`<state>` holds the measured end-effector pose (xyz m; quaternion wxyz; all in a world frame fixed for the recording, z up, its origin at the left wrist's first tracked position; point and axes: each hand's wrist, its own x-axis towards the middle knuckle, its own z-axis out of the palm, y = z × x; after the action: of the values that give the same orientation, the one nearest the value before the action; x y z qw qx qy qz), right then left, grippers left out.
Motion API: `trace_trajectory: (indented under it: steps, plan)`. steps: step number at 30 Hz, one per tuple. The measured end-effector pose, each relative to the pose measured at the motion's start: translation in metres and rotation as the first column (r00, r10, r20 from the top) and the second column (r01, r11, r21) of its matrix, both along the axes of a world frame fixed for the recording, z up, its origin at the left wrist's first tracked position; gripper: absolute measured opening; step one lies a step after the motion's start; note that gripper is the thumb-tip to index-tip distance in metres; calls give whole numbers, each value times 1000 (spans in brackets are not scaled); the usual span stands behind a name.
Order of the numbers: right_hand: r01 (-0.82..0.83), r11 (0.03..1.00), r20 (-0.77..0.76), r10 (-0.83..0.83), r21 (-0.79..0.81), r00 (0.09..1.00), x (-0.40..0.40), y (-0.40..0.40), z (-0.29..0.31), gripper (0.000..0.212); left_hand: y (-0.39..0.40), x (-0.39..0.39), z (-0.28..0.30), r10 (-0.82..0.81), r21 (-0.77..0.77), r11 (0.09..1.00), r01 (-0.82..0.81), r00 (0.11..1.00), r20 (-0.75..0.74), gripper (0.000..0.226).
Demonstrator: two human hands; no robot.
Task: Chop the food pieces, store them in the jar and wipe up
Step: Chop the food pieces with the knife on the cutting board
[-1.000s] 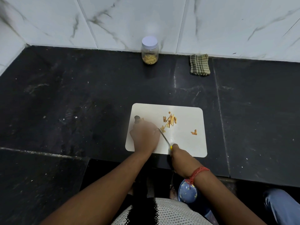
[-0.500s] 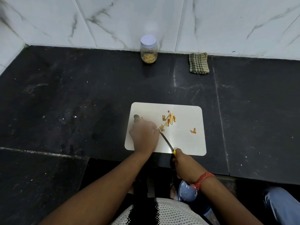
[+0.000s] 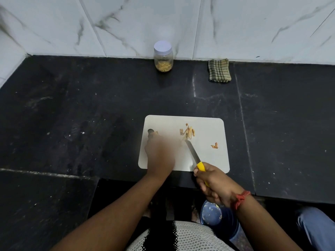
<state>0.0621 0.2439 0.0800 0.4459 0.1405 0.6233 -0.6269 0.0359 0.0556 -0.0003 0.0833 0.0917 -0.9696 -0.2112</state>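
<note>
The right hand (image 3: 213, 182) is wrapped round the yellow handle of a slim steel-bladed knife (image 3: 193, 153), whose tip rests at the near end of a small heap of orange food sticks (image 3: 187, 132), just beyond and slightly left of that hand. The left hand (image 3: 159, 151) sits on the white rounded plastic cutting board (image 3: 208, 160) and is blurred, so whether its fingers are spread or pinching something I cannot tell; a scrap of food shows just past its far left side.

To chop well, I would gather the sticks into a tight row, keep the steadying fingertips tucked back from the blade, and fetch in the lone orange piece (image 3: 214, 145) lying to the right of the knife (easily forgotten).

The board's near edge lies close to the front lip of the black stone counter (image 3: 90, 115), so pieces swept toward the body could drop off. Far beyond the hands, against the wall, stand the clear jar with a white lid (image 3: 163, 56), lid on and partly filled, and to its right the folded green checked cloth (image 3: 219, 70); open counter lies between.
</note>
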Motion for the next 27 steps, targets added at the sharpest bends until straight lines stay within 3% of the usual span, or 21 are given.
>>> trace_trajectory:
  steps: [6,14,21,27]
  plan:
    - [47,999,-44,-48,-21,998,-5,3,0,14,2,-6,2,-79,-39,996,80,996,43,29]
    - [44,999,-73,-45,-19,996,-11,3,-1,13,1,-15,4,-123,-45,991,126,991,59,28]
    - [69,997,-103,-72,-30,992,-20,3,1,13,0,-21,7,-63,141,989,51,995,82,29]
    - [54,998,-117,-55,-13,992,-24,4,0,14,1,-28,13,16,184,983,-25,999,47,23]
